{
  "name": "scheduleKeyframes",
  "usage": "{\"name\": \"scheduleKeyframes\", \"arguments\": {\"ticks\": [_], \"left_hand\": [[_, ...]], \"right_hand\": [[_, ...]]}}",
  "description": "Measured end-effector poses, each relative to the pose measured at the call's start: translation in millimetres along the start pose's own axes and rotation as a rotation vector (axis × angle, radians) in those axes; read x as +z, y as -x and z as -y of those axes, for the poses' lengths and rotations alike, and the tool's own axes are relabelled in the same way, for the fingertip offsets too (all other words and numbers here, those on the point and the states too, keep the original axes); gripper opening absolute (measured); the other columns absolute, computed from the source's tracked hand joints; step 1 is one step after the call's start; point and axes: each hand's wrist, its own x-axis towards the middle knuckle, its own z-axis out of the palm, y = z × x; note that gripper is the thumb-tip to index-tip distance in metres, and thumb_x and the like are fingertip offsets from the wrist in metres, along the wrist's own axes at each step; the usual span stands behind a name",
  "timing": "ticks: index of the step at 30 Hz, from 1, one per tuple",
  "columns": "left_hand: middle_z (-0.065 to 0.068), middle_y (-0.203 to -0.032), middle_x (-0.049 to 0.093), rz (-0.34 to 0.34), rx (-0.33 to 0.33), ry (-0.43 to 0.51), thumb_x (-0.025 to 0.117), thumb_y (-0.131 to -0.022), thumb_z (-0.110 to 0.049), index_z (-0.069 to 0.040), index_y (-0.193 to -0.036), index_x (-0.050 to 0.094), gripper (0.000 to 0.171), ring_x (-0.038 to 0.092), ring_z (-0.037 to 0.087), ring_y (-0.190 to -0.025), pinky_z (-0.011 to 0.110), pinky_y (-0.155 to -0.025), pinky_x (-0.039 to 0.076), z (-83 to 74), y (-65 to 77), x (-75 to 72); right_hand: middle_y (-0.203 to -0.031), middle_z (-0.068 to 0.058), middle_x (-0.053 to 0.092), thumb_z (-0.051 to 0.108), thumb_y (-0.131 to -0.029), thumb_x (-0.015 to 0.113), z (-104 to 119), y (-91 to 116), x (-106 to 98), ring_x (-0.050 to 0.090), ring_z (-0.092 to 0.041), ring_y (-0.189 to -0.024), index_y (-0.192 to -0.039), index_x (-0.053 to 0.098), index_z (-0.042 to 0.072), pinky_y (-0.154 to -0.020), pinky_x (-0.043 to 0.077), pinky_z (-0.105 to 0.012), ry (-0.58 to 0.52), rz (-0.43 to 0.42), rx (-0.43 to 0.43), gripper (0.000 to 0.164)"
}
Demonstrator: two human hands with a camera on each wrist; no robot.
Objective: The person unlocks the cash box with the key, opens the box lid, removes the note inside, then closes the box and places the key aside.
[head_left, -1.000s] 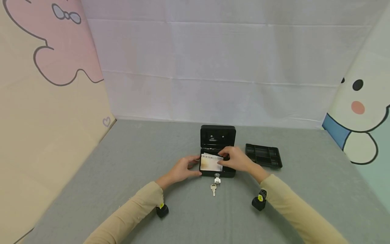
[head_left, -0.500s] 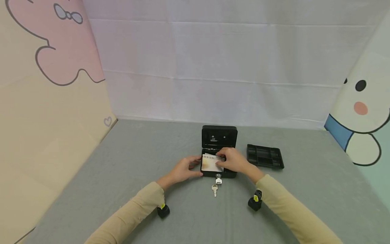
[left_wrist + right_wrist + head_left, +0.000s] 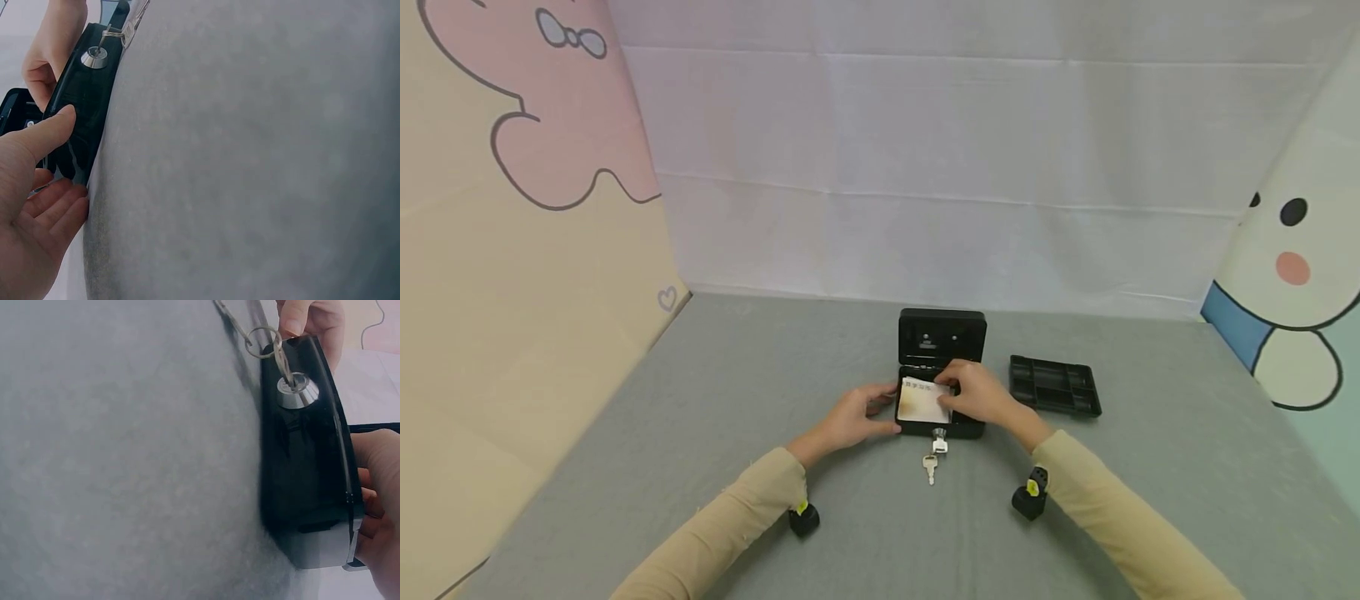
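Note:
A small black cash box (image 3: 966, 429) stands with its lid (image 3: 942, 335) raised. White-and-tan paper notes (image 3: 921, 402) with printed characters lie in it. My left hand (image 3: 852, 417) grips the box's left end, thumb at the front corner and fingers along the side. My right hand (image 3: 979, 393) reaches into the box and pinches the right edge of the notes between thumb and fingers. In the right wrist view the box wall hides those fingertips. A key sits in the silver lock (image 3: 297, 391), and a second key (image 3: 931, 468) hangs from its ring onto the cloth.
A black compartment tray (image 3: 1055, 386) lies just right of the box, close to my right wrist. Grey cloth (image 3: 775, 350) covers the table. Behind it hangs a white sheet (image 3: 865, 167), with cartoon-printed panels at both sides.
The notes have shifted in the box: a corner that stuck out behind the front note now lines up with it. My left hand keeps its place at the box, and the view has turned slightly.

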Motion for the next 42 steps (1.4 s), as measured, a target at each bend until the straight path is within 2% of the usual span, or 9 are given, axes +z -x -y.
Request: {"name": "scheduleKeyframes", "arguments": {"ticks": [10,17,21,30,37,42], "left_hand": [[0.021,-0.128,0.049,-0.004,-0.002,-0.005,0.074,-0.075,-0.010,0.008,-0.128,0.045,0.063,0.052,0.030,-0.112,0.036,-0.092,0.047,-0.8,1.1,0.8],[0.020,-0.129,0.049,-0.009,-0.009,-0.021,0.075,-0.074,-0.009,0.007,-0.128,0.045,0.064,0.052,0.029,-0.112,0.035,-0.092,0.047,0.4,0.6,1.7],[0.020,-0.129,0.049,-0.007,-0.011,-0.027,0.075,-0.074,-0.009,0.007,-0.128,0.045,0.063,0.052,0.029,-0.112,0.035,-0.092,0.047,0.2,0.5,1.6],[0.022,-0.127,0.050,-0.016,0.002,-0.024,0.075,-0.073,-0.009,0.009,-0.127,0.046,0.063,0.052,0.032,-0.111,0.036,-0.091,0.048,-0.7,0.5,1.2],[0.021,-0.128,0.049,-0.013,-0.011,-0.025,0.075,-0.074,-0.009,0.008,-0.127,0.046,0.064,0.052,0.031,-0.112,0.036,-0.092,0.047,-1.4,-0.2,0.9],[0.019,-0.130,0.049,-0.007,-0.029,-0.042,0.075,-0.074,-0.008,0.007,-0.128,0.045,0.064,0.052,0.029,-0.113,0.035,-0.093,0.046,-1.0,-1.0,0.5]], "right_hand": [[-0.086,-0.010,0.062,-0.002,-0.076,0.065,-6.1,-1.5,-7.5,0.057,-0.017,-0.072,-0.091,0.068,-0.003,-0.059,0.049,-0.026,-0.255,-0.002,0.049,0.015],[-0.084,-0.012,0.064,-0.004,-0.077,0.063,-8.1,-2.7,-10.9,0.056,-0.015,-0.069,-0.093,0.067,-0.006,-0.057,0.048,-0.025,-0.368,0.033,0.156,0.017],[-0.086,-0.013,0.064,-0.005,-0.076,0.063,-7.6,-3.3,-11.8,0.056,-0.016,-0.070,-0.094,0.067,-0.006,-0.059,0.050,-0.026,-0.394,0.052,0.208,0.018],[-0.085,-0.014,0.064,-0.008,-0.074,0.062,-7.0,-5.6,-12.0,0.055,-0.015,-0.068,-0.093,0.067,-0.008,-0.059,0.051,-0.026,-0.398,0.046,0.244,0.019],[-0.092,-0.016,0.062,-0.006,-0.081,0.057,-6.5,-2.7,-22.1,0.060,-0.019,-0.077,-0.100,0.064,-0.008,-0.072,0.055,-0.037,-0.516,0.084,0.301,0.020],[-0.095,-0.015,0.062,0.000,-0.085,0.056,-4.1,-0.8,-36.3,0.061,-0.021,-0.080,-0.103,0.064,-0.005,-0.073,0.054,-0.034,-0.496,0.080,0.307,0.021]]}}
